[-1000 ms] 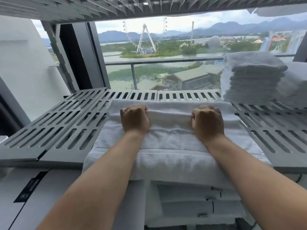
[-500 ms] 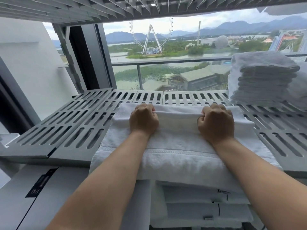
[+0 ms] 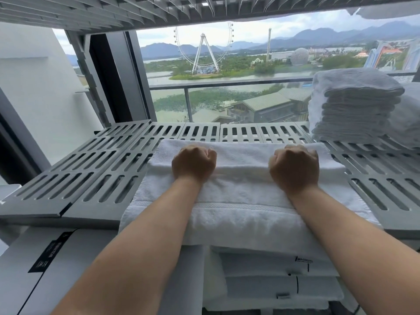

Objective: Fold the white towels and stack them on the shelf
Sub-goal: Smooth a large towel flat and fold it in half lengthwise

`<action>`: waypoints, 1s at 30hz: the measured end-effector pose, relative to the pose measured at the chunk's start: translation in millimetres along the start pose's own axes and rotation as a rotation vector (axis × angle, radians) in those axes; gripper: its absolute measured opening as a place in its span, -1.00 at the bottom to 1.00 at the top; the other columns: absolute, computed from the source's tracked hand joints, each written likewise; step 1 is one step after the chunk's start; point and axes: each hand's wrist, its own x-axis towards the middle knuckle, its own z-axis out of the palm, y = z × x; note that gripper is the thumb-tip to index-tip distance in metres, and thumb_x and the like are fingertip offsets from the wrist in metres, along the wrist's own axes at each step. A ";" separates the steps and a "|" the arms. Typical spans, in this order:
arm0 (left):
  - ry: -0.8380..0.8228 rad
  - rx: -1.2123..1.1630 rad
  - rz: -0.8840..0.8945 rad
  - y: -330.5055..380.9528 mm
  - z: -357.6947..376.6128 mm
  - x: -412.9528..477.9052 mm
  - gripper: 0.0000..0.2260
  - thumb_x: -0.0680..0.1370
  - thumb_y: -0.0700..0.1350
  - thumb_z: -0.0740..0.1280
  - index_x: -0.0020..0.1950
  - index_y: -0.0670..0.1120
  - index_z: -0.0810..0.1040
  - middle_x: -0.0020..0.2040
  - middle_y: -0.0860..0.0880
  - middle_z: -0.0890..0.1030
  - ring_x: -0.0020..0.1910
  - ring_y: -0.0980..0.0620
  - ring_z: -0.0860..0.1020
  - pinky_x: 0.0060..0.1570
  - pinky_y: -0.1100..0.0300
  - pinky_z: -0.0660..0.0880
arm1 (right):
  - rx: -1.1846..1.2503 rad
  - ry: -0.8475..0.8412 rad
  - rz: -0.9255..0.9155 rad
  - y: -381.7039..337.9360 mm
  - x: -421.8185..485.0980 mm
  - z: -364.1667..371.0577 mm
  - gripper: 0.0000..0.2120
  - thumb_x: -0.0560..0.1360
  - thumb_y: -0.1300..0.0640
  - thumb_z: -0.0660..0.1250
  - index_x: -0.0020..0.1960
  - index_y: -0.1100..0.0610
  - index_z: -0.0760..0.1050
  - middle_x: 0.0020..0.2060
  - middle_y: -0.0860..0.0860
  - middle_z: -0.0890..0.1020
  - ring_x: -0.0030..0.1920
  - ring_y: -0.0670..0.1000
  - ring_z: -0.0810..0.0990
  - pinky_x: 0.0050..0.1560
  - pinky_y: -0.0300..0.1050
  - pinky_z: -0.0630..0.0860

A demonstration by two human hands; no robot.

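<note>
A folded white towel (image 3: 241, 196) lies on the grey slatted shelf (image 3: 95, 169), its near edge hanging over the shelf's front. My left hand (image 3: 193, 163) and my right hand (image 3: 294, 168) are both clenched on a raised fold of this towel near its far edge, knuckles up. A stack of folded white towels (image 3: 354, 108) stands at the shelf's back right. More folded white towels (image 3: 272, 283) with small labels lie below the shelf front.
A second slatted shelf (image 3: 113, 12) hangs close overhead. Behind the shelf is a window with a balcony rail (image 3: 227, 84). A white wall (image 3: 34, 98) rises at the left. A white box with a black label (image 3: 48, 253) sits below left.
Both hands have slid the gripped fold of the towel slightly farther back on the shelf. The camera has shifted a little to the left.
</note>
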 end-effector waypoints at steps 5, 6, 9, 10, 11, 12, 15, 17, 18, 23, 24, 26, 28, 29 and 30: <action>0.021 -0.080 0.005 4.5 -4.9 23.3 -0.64 0.59 0.09 0.08 -0.31 -0.03 0.45 -0.16 -0.07 0.58 -0.22 -0.08 0.53 -0.19 0.12 0.45 | -0.014 -0.040 0.038 -3.5 16.9 5.9 -0.56 0.52 -0.04 0.05 -0.27 0.14 0.60 -0.36 0.10 0.62 -0.33 0.11 0.51 0.07 0.02 0.40; 0.021 -0.082 0.037 5.2 -5.4 31.8 -0.68 0.59 0.07 0.11 -0.21 -0.04 0.52 -0.10 -0.07 0.60 -0.16 -0.08 0.54 -0.16 0.11 0.46 | -0.035 -0.054 0.029 -5.0 24.7 7.8 -0.61 0.53 -0.02 0.09 -0.21 0.14 0.62 -0.30 0.11 0.64 -0.27 0.13 0.55 0.08 0.02 0.40; -0.225 -0.040 0.160 1.9 2.3 54.3 -0.68 0.60 0.12 0.18 0.26 0.03 0.56 0.27 -0.07 0.58 0.23 -0.09 0.51 0.19 -0.03 0.47 | -0.065 -0.202 0.003 -10.3 48.0 16.4 -0.68 0.55 0.00 0.15 0.07 0.12 0.61 0.00 0.14 0.64 0.05 0.18 0.56 0.16 0.05 0.40; -0.368 0.009 0.178 -0.9 7.7 57.5 -0.60 0.61 0.18 0.16 0.40 0.09 0.47 0.42 -0.07 0.48 0.39 -0.10 0.41 0.36 -0.09 0.35 | -0.050 -0.308 0.024 -11.1 53.4 21.8 -0.65 0.57 -0.03 0.12 0.18 0.09 0.57 0.13 0.15 0.59 0.16 0.19 0.51 0.22 0.09 0.38; -0.483 0.075 0.176 -4.1 14.1 59.5 -0.51 0.61 0.26 0.11 0.51 0.14 0.35 0.54 -0.06 0.35 0.51 -0.11 0.28 0.48 -0.14 0.19 | -0.031 -0.433 0.064 -11.7 57.4 27.9 -0.59 0.58 -0.08 0.09 0.28 0.06 0.51 0.25 0.15 0.52 0.28 0.19 0.45 0.30 0.13 0.34; -0.550 0.137 0.167 -7.1 21.1 61.1 -0.44 0.61 0.33 0.04 0.58 0.17 0.22 0.60 -0.06 0.22 0.58 -0.11 0.16 0.54 -0.16 0.04 | -0.014 -0.545 0.107 -12.0 60.8 34.1 -0.54 0.59 -0.13 0.05 0.38 0.03 0.43 0.36 0.15 0.44 0.38 0.20 0.37 0.38 0.19 0.27; -0.595 0.193 0.158 -12.7 34.6 71.4 -0.37 0.58 0.40 -0.07 0.62 0.22 0.02 0.65 -0.07 0.02 0.62 -0.11 -0.03 0.55 -0.17 -0.18 | 0.018 -0.708 0.169 -12.1 71.7 49.3 -0.44 0.61 -0.23 -0.04 0.56 -0.07 0.18 0.56 0.10 0.19 0.56 0.17 0.10 0.52 0.29 -0.01; -0.617 0.199 0.159 -13.3 37.2 79.3 -0.38 0.59 0.40 -0.09 0.62 0.23 -0.01 0.66 -0.08 -0.03 0.63 -0.11 -0.07 0.55 -0.16 -0.21 | 0.046 -0.736 0.171 -10.3 79.2 55.4 -0.40 0.61 -0.27 -0.06 0.60 -0.11 0.08 0.61 0.07 0.08 0.60 0.13 -0.01 0.55 0.26 -0.13; -0.617 0.203 0.158 -12.7 39.2 83.9 -0.38 0.59 0.39 -0.09 0.62 0.22 -0.01 0.66 -0.08 -0.04 0.63 -0.10 -0.08 0.55 -0.16 -0.22 | 0.061 -0.724 0.167 -8.4 82.7 59.6 -0.39 0.61 -0.28 -0.05 0.60 -0.11 0.07 0.61 0.06 0.07 0.61 0.12 -0.02 0.56 0.25 -0.14; -0.602 0.187 0.127 -13.0 51.4 105.3 -0.38 0.59 0.39 -0.08 0.62 0.22 0.02 0.66 -0.06 -0.03 0.63 -0.07 -0.08 0.56 -0.16 -0.20 | 0.145 -0.543 0.122 -4.6 97.2 80.8 -0.47 0.59 -0.23 0.00 0.45 -0.03 0.37 0.48 0.10 0.37 0.49 0.13 0.28 0.51 0.25 0.09; -0.599 0.187 0.122 -13.9 53.5 109.2 -0.39 0.60 0.38 -0.08 0.62 0.22 0.02 0.66 -0.06 -0.03 0.63 -0.07 -0.07 0.56 -0.16 -0.19 | 0.174 -0.504 0.109 -4.5 100.0 82.3 -0.52 0.60 -0.21 0.02 0.36 0.00 0.45 0.40 0.11 0.45 0.42 0.14 0.37 0.47 0.24 0.19; -0.576 0.173 0.126 -15.5 56.7 116.7 -0.40 0.61 0.36 -0.08 0.63 0.19 0.06 0.65 -0.06 0.02 0.63 -0.06 -0.04 0.56 -0.17 -0.18 | 0.240 -0.417 0.084 -3.2 104.9 81.6 -0.59 0.61 -0.16 0.07 0.21 0.05 0.54 0.24 0.13 0.56 0.25 0.15 0.50 0.31 0.13 0.38; -0.514 0.095 0.158 -17.5 56.5 118.1 -0.42 0.63 0.32 -0.06 0.61 0.14 0.15 0.64 -0.04 0.13 0.61 -0.03 0.06 0.55 -0.21 -0.10 | 0.258 -0.376 0.050 -3.2 106.3 79.4 -0.61 0.62 -0.14 0.10 0.16 0.08 0.56 0.16 0.13 0.60 0.16 0.15 0.54 0.19 0.05 0.45; -0.466 0.030 0.183 -18.4 55.1 117.2 -0.44 0.64 0.30 -0.03 0.59 0.12 0.23 0.61 -0.02 0.21 0.59 -0.02 0.14 0.54 -0.23 -0.02 | 0.248 -0.380 0.041 -3.6 106.3 78.3 -0.61 0.63 -0.14 0.09 0.16 0.08 0.56 0.16 0.12 0.60 0.15 0.15 0.54 0.17 0.04 0.44; -0.410 -0.037 0.211 -19.0 52.2 115.2 -0.48 0.65 0.28 0.00 0.55 0.10 0.31 0.57 0.00 0.30 0.55 -0.02 0.24 0.51 -0.22 0.10 | 0.224 -0.398 0.042 -3.4 106.0 76.4 -0.60 0.63 -0.14 0.08 0.18 0.08 0.55 0.17 0.13 0.59 0.16 0.15 0.53 0.18 0.05 0.43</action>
